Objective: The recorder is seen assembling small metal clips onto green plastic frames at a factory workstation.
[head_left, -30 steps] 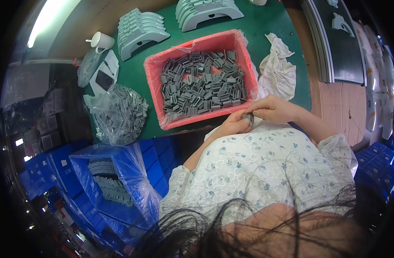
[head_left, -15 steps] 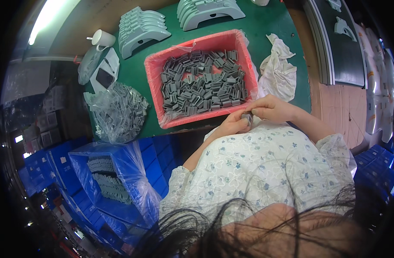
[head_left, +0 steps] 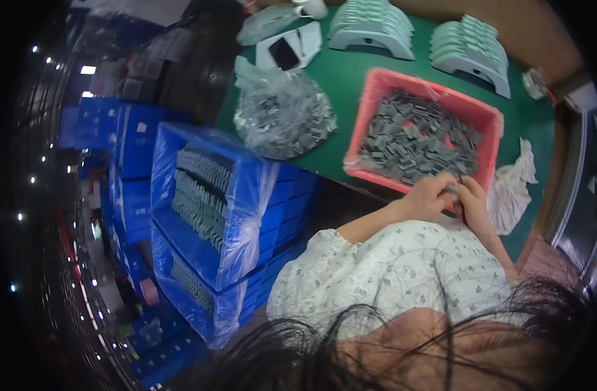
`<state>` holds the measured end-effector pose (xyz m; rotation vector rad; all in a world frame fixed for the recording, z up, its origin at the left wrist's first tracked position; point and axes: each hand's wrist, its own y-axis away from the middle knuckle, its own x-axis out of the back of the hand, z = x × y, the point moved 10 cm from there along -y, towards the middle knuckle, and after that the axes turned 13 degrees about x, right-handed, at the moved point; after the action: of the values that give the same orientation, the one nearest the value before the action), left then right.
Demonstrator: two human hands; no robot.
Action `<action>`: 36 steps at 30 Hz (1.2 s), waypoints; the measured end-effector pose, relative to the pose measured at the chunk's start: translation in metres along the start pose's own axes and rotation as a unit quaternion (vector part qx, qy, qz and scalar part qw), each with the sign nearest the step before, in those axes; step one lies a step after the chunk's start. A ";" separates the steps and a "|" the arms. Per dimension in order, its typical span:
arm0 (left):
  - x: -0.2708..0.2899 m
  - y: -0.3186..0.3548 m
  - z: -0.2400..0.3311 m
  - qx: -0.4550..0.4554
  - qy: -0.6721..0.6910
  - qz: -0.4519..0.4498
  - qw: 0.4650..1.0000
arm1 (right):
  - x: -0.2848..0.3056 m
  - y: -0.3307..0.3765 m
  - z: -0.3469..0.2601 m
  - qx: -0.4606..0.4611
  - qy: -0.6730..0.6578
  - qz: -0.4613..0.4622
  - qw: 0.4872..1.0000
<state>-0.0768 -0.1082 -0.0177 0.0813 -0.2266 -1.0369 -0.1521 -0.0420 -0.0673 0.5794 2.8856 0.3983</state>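
My left hand (head_left: 430, 197) is closed on a small grey plastic piece (head_left: 451, 188), which looks like the loose ones in the bin. Close against it on the right, my right hand (head_left: 474, 203) pinches at the same piece; its fingertips are slightly blurred. Both hands are at the near right rim of a red plastic bin (head_left: 361, 120), lined with clear film. Many small grey plastic pieces (head_left: 419, 140) lie jumbled inside, with some red bottom showing between them.
A clear bag of grey pieces (head_left: 282, 117) sits left of the bin on the green table (head_left: 342, 68). Behind stand two rows of pale curved parts (head_left: 371, 32), (head_left: 471, 52). A white cloth (head_left: 511, 199) lies right, a phone (head_left: 284, 54) far left. Film-wrapped blue crates (head_left: 246, 225) are stacked at left.
The view has turned left, so the table and bin appear farther right and more blue crates show. My hands stay together around the small grey piece, now overlapping the bin's near rim.
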 end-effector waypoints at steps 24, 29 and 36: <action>0.221 0.011 0.110 -0.194 -0.415 0.519 0.722 | 0.358 0.082 -0.049 0.084 0.298 0.398 0.864; 0.103 -0.012 0.103 -0.145 -0.353 0.411 0.828 | 0.566 0.106 -0.056 -0.080 0.429 0.509 0.742; -0.075 -0.082 0.101 -0.102 -0.236 0.204 0.945 | 0.661 0.114 -0.051 -0.032 0.467 0.542 0.698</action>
<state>-0.2056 -0.0817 0.0554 -0.3933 -0.5452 -0.6448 -0.7241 0.3118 -0.0605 2.7407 2.7918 1.2042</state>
